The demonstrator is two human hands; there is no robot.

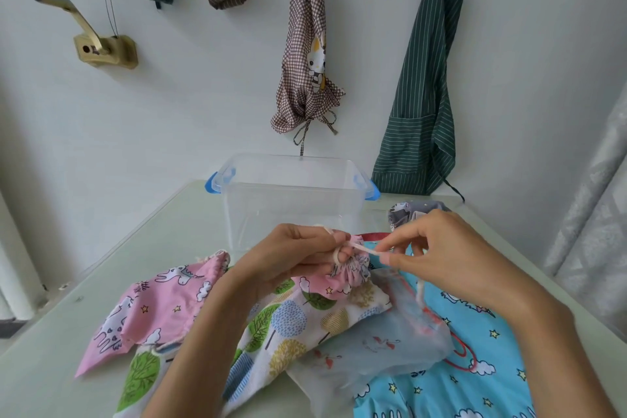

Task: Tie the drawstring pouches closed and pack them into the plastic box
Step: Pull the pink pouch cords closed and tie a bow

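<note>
Left hand (298,254) grips the gathered neck of a small pink star-print drawstring pouch (339,278), neck pointing away toward the clear plastic box with blue latches (291,193). Right hand (437,248) pinches the cream cord (364,249), stretched sideways left-to-right. Pouch is held above a heap of flat pouches mid-table. Box stands open, upright, just beyond the hands; bare pale-green tabletop (163,234) to its left.

Aprons (422,102) on wall — perhaps hooked
</note>
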